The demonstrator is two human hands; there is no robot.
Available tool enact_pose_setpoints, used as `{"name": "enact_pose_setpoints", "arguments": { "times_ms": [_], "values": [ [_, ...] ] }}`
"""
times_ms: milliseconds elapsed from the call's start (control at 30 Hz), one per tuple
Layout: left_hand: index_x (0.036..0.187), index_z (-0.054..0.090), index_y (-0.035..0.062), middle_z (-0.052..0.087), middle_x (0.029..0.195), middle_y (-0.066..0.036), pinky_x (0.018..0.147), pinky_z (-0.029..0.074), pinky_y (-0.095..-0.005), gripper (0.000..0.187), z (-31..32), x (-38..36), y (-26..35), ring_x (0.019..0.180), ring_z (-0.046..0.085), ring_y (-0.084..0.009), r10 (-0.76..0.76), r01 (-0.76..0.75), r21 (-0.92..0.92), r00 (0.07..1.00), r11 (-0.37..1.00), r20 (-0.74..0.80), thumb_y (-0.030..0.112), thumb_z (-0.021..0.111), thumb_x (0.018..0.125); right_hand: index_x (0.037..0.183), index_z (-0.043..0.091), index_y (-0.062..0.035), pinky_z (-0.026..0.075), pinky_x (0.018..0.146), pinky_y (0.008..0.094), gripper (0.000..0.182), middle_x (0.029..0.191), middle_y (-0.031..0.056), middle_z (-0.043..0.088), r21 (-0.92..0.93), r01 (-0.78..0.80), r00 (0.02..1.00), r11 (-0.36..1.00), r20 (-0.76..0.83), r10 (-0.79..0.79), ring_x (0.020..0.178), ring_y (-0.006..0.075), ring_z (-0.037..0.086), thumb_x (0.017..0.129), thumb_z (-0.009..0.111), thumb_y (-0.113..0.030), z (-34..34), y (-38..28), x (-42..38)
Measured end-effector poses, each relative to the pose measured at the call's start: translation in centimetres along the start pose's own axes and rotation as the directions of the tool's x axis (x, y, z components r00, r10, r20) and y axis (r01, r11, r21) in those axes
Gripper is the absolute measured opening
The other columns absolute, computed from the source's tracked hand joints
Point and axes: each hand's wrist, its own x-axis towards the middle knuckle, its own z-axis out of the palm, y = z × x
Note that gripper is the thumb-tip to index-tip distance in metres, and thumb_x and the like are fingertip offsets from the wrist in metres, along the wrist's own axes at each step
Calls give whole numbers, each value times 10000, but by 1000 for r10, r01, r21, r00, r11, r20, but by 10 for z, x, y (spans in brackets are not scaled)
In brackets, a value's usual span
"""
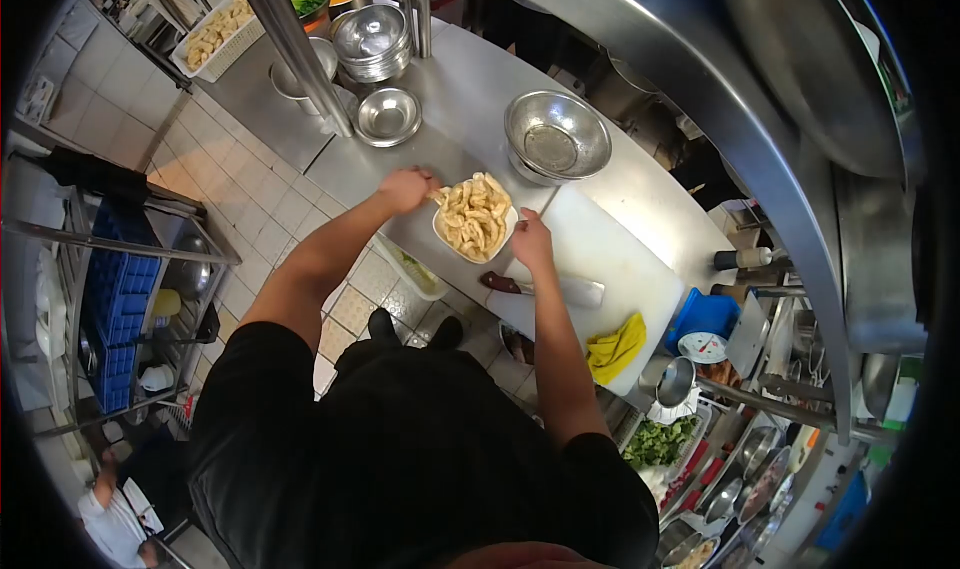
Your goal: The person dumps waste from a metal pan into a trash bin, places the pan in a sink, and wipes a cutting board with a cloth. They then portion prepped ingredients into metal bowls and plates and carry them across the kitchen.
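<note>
A white bowl (441, 240) heaped with pale, curved food pieces (474, 216) is between my two hands, over the steel counter. My left hand (409, 190) is at the bowl's left rim, its fingers closed around the edge. On the right side my right hand (531, 239) grips the opposite rim. Below my right hand, a cleaver (570, 290) with a dark red handle lies on the white cutting board (640, 259). A large steel bowl (557, 137) stands behind the board, and a small steel bowl (388, 117) is beyond my left hand.
Stacked steel bowls (372, 44) and a metal post (300, 59) stand at the back left. A yellow cloth (616, 349) lies on the board's near edge. Greens (660, 441) and containers are at lower right. Another person (112, 514) is at lower left.
</note>
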Motion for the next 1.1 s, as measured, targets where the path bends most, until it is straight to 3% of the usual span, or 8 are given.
{"name": "enact_pose_setpoints", "arguments": {
  "times_ms": [200,333,567,767,867,900,1000,1100],
  "values": [
    [1173,572,111,576,1041,-136,832,482,-418,392,2,-38,-19,956,577,-339,-338,253,-353,919,901,-203,84,593,782,1165,529,17,548,464,308,306,802,144,653,416,-329,932,848,288,220,523,204,631,909,415,-105,32,15,22],
    [1153,591,117,580,1027,-90,815,487,-397,363,-78,-43,32,957,573,-315,-152,17,-372,930,928,-335,113,622,791,1102,556,30,549,480,305,271,786,134,652,439,-311,917,843,371,145,544,196,637,917,400,-91,51,12,22],
    [1156,620,179,589,1129,12,882,478,-347,428,-72,-57,26,1091,514,-200,154,-146,54,963,988,-219,141,656,731,1031,590,31,534,482,284,251,772,105,653,399,-117,965,910,262,9,545,164,626,925,397,-91,68,-67,-2],
    [1140,626,128,604,1066,-44,825,492,-354,364,-147,-179,-55,967,573,-250,-23,-194,-310,815,931,-579,125,645,777,1039,583,48,528,501,287,253,748,123,649,365,-65,962,929,269,-39,548,173,632,921,400,-80,110,-158,-24],
    [1172,596,93,617,1074,-79,779,500,-325,364,-136,-244,-141,910,602,-229,-346,-23,-601,799,799,-491,135,654,815,1047,575,51,530,510,283,252,761,120,649,397,-84,953,914,300,-43,556,171,633,925,405,-88,152,-209,-33],
    [1195,581,83,638,1009,-65,710,503,-276,317,-126,-263,-168,833,609,-151,-488,127,-728,816,674,-309,168,599,890,1048,575,47,531,510,279,251,770,115,651,415,-101,949,904,314,-38,561,170,634,926,407,-93,166,-231,-36],
    [1213,573,95,637,945,-31,650,502,-247,300,-76,-307,-240,750,595,-90,-469,60,-998,882,0,53,209,549,936,1047,577,35,537,513,266,246,804,102,660,435,-123,936,892,349,-41,570,169,634,932,413,-108,213,-288,-40],
    [1223,565,94,631,888,-5,616,501,-241,305,-84,-350,-293,695,587,-78,-281,184,-982,945,40,165,235,511,958,1020,584,32,537,512,267,241,792,110,659,434,-151,921,888,387,-33,562,169,633,942,415,-122,260,-359,-38]
  ]
}}
